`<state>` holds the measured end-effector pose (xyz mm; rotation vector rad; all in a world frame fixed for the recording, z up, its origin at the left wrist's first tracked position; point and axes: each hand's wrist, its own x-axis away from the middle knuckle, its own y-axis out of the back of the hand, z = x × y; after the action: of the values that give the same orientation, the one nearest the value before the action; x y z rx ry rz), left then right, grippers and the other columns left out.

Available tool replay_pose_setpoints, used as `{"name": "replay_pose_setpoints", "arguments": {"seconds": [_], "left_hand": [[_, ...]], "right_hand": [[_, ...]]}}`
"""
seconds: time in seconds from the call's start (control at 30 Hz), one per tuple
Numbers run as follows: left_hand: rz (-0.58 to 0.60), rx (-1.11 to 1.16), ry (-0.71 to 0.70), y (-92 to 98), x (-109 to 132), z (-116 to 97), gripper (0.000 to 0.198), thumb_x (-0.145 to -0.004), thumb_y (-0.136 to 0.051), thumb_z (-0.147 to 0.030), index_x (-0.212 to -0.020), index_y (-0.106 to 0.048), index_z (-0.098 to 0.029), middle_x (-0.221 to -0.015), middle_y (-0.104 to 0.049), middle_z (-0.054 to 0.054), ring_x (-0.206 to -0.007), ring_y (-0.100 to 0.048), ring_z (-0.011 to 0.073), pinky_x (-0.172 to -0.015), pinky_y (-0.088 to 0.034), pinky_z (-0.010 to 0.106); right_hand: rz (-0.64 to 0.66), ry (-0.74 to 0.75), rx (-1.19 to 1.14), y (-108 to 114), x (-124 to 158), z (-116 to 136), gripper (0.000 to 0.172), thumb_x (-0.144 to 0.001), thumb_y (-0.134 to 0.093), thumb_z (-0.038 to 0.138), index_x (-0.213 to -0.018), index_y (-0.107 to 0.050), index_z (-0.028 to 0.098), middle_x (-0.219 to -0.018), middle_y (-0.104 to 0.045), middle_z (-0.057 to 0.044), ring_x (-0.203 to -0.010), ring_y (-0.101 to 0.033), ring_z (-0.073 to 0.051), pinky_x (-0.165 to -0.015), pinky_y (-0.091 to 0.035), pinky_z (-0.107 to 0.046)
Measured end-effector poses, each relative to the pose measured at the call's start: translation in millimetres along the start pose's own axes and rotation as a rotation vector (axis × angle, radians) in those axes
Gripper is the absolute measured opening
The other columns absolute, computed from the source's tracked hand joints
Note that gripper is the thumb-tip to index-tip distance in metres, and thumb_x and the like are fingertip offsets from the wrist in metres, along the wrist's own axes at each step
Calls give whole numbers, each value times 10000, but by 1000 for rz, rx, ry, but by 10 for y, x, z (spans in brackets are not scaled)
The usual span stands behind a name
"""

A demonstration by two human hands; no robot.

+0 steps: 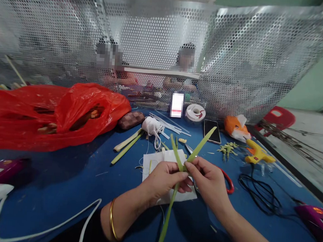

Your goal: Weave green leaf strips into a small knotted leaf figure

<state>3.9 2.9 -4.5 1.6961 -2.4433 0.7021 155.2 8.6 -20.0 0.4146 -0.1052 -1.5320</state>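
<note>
Over the middle of the blue table, my left hand [164, 176] pinches a long green leaf strip [168, 213] at a point where strips cross. One end hangs down towards me and another points up. My right hand [208, 177] grips the same crossing with thumb and fingers, and a broad green blade [204, 143] sticks up and to the right from it. Below the hands lies a white sheet [147, 168]. Scissors with a red handle [230, 183] are partly hidden behind my right hand. Whether the strips are knotted or folded is hidden by my fingers.
A red plastic bag [96, 105] fills the left. Near the middle are a white string ball [151, 126], green stalks [126, 150] and a ribbon roll [195, 113]. To the right lie a phone [212, 132], a yellow glue gun [259, 153] and its black cord [261, 194]. Perforated metal [156, 32] stands behind.
</note>
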Motion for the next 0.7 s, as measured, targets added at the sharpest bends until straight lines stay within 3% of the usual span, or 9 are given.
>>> {"name": "replay_pose_setpoints", "arguments": {"seconds": [0.13, 0.27, 0.47, 0.7], "left_hand": [[-52, 93, -6, 8, 8, -25, 175, -760, -764, -271, -746, -722, -102, -727, -738, 79, -600, -676, 135, -648, -508, 258], [-137, 189, -28, 49, 9, -83, 121, -828, -709, -213, -882, -755, -115, -841, -769, 96, -681, -707, 140, -628, -514, 224], [-223, 292, 16, 84, 3, -152, 144, -896, -622, -148, -932, -755, -106, -978, -774, 132, -704, -713, 132, -503, -495, 181], [-259, 389, 21, 104, 0, -146, 158, -904, -637, -186, -930, -771, -105, -966, -777, 139, -762, -720, 145, -529, -527, 173]], "right_hand": [[-2, 10, 18, 5, 4, 40, 255, -886, -574, 427, -780, -606, 197, -571, -461, 47, -533, -413, -130, -512, -350, -250], [8, 35, 76, 19, 55, 96, 246, -899, -579, 440, -939, -608, 199, -589, -471, 56, -527, -442, -132, -504, -360, -244], [79, 119, 208, 19, 142, 162, 193, -937, -535, 400, -886, -581, 219, -705, -652, 2, -568, -564, -140, -532, -411, -240], [220, -24, 239, -26, 136, 90, 153, -911, -544, 351, -805, -552, 241, -691, -705, 20, -520, -615, -144, -533, -441, -246]]}}
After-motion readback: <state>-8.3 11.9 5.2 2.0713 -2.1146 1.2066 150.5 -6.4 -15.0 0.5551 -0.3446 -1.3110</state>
